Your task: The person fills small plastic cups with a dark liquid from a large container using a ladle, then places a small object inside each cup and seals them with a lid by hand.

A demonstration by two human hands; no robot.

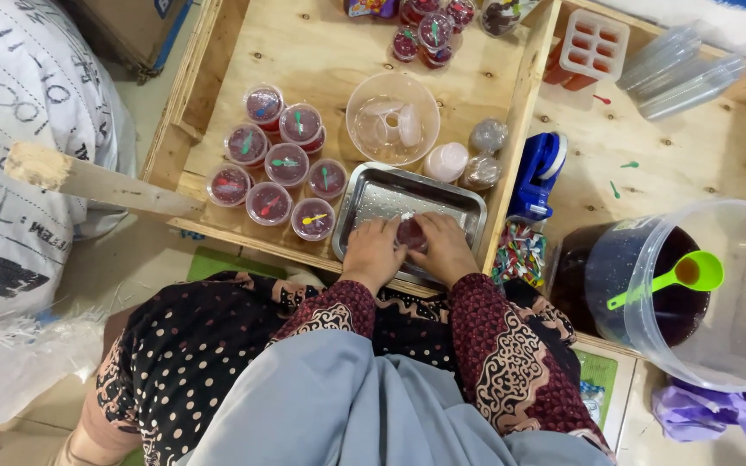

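Observation:
My left hand point(373, 250) and my right hand point(445, 248) are both closed around a small clear cup of dark red jelly point(410, 233), held over a metal tray point(412, 200) on a wooden board. To the left of the tray stand several sealed jelly cups point(280, 173), each with a small coloured spoon on its lid. Behind the tray is a clear bowl of lids point(392, 118).
A big clear bucket of dark liquid point(692, 293) with a green ladle point(679, 276) stands at right. A blue tape dispenser point(539, 173), a bag of coloured spoons point(518, 255), stacked clear lids point(684, 73) and more cups point(429, 34) lie around. A large white sack point(19, 164) is at left.

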